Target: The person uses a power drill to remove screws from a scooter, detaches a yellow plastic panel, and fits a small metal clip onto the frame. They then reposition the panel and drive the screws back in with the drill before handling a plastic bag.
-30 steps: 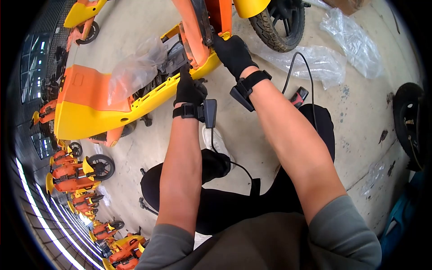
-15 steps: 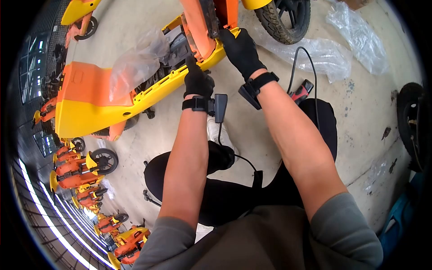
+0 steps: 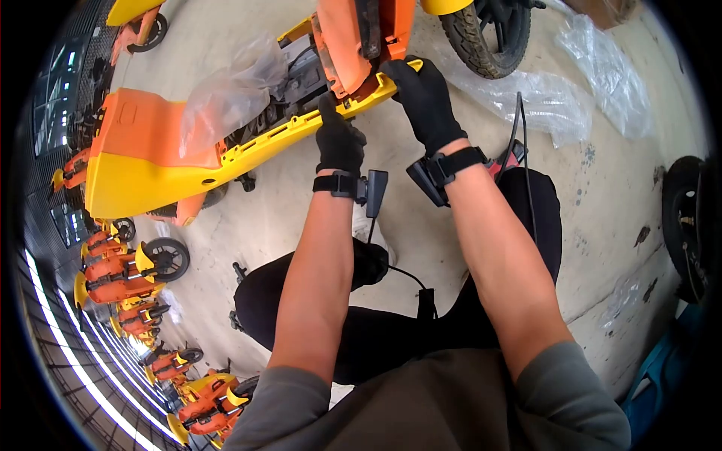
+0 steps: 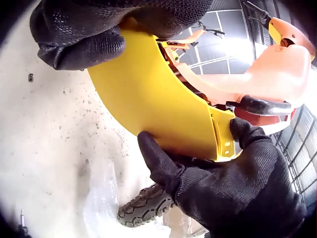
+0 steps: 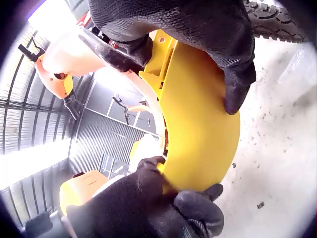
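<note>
Both hands wear black gloves and hold the long yellow side panel (image 3: 280, 137) of an orange and yellow scooter. The right hand (image 3: 426, 99) grips the panel's upper end, fingers over its edge; in the right wrist view the right hand (image 5: 193, 34) has a fingertip on the yellow outer face (image 5: 198, 124). Further along, the left hand (image 3: 340, 139) pinches the panel's edge, and in the left wrist view the left hand (image 4: 84, 29) curls round the yellow panel (image 4: 148, 94). Beside the panel, dark parts (image 3: 303, 79) show inside the scooter body.
Clear plastic wrap (image 3: 229, 98) lies over the scooter, with more plastic (image 3: 553, 105) on the floor. A wheel (image 3: 489, 41) stands above right, a tyre (image 3: 683, 225) at the far right. A red and black tool (image 3: 511, 156) is near the knee. Several scooters (image 3: 120, 276) line the left.
Both hands have shifted to the right in the head view. The panel's upper end has come away from the orange body, with a wider gap between them.
</note>
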Demonstrator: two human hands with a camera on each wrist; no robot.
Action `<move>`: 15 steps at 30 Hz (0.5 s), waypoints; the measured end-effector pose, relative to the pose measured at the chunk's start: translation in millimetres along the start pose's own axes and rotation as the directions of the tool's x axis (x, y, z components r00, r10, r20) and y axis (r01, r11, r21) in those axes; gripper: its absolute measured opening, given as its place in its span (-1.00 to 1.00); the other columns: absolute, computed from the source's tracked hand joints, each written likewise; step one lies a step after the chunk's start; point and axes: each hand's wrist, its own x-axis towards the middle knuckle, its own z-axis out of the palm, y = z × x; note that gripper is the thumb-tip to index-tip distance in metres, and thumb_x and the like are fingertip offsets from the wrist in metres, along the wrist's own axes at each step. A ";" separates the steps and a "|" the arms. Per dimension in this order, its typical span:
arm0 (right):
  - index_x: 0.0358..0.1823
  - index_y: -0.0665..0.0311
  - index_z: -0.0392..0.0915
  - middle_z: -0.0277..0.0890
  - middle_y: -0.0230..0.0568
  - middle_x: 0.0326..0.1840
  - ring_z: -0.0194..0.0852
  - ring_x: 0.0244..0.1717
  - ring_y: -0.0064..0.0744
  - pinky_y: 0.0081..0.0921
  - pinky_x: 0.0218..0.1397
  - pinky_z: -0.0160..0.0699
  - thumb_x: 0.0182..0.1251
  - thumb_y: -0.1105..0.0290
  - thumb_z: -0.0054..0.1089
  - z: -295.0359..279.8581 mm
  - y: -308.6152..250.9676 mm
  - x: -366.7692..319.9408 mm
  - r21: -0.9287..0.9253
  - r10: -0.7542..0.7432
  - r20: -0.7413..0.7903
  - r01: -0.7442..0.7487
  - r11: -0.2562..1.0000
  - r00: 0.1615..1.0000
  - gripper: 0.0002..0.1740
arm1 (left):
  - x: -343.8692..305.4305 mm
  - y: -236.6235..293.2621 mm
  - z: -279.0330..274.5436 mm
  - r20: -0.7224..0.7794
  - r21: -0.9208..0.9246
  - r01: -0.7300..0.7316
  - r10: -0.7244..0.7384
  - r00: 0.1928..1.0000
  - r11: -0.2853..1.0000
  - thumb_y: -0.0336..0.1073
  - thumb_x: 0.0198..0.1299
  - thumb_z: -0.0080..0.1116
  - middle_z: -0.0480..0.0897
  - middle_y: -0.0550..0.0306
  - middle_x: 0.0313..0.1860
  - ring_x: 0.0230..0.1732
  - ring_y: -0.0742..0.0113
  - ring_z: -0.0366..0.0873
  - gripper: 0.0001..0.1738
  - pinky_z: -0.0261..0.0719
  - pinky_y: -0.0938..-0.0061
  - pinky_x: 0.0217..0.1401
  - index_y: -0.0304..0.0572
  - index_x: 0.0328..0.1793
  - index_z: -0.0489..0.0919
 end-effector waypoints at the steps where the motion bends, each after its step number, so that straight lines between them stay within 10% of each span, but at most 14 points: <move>1: -0.16 0.37 0.54 0.55 -0.26 -0.34 0.51 -0.30 -0.51 -0.54 -0.23 0.49 0.21 0.15 0.23 -1.5 -4.4 -2.2 -0.001 -0.004 -0.007 0.004 1.000 1.000 -0.61 | -0.6 0.8 0.5 -0.015 -0.006 0.014 -0.014 1.000 1.000 0.28 0.24 0.07 0.19 0.32 -0.68 -0.77 0.46 0.22 -0.46 0.31 0.52 -0.69 0.00 0.00 0.50; 10: -0.31 0.46 0.55 0.58 -0.16 -0.40 0.51 -0.35 -0.43 -0.46 -0.25 0.46 0.17 0.12 0.28 -6.0 -1.1 -3.2 0.072 -0.062 0.042 0.059 0.996 0.997 -0.57 | -8.0 7.1 5.0 0.036 -0.044 0.034 -0.033 0.999 0.998 0.25 0.21 0.15 0.20 0.36 -0.64 -0.74 0.60 0.12 -0.59 0.17 0.69 -0.70 0.17 -0.15 0.41; 15: -0.31 0.39 0.61 0.54 -0.29 -0.46 0.40 -0.41 -0.53 -0.51 -0.30 0.37 0.19 0.02 0.31 -21.2 -12.6 2.0 -0.179 -0.056 0.157 0.084 0.980 0.986 -0.53 | -10.4 4.5 -1.7 0.045 -0.023 0.039 -0.038 0.998 0.999 0.26 0.22 0.12 0.19 0.38 -0.66 -0.74 0.57 0.10 -0.56 0.15 0.64 -0.70 0.12 -0.16 0.42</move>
